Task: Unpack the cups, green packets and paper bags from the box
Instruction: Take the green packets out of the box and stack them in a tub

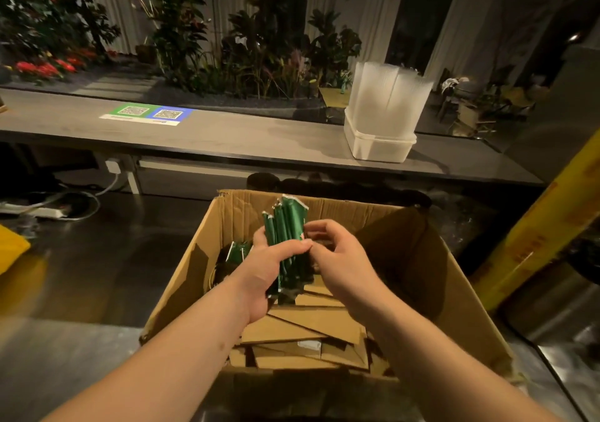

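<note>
The left hand (263, 269) is wrapped round a fistful of green packets (289, 226), thumb across the front, holding them upright above the open box (181, 278). The right hand (337, 259) has its curled fingertips at the bundle's right edge and seems to be pinching it there. To do this step well, I would square the bundle with the right hand before lifting it away. The packets are slim, glossy and slippery, and they fan out unevenly at the top, so a loose one could slide from the middle and drop back in. A firm grip low on the stack, with the right hand supporting the side, should keep them together. A few loose packets (238, 251) lie deeper in the box on the left and will need a second reach. Beneath them lie the paper bags (311, 324): flat, matte brown, stiff-edged and overlapping at angles. The box is creased corrugated cardboard, with soft, bent flaps. The cups (386, 96) are already out, standing as ribbed, translucent stacks in a white tub (376, 145) on the grey counter (227, 135) beyond.
</note>
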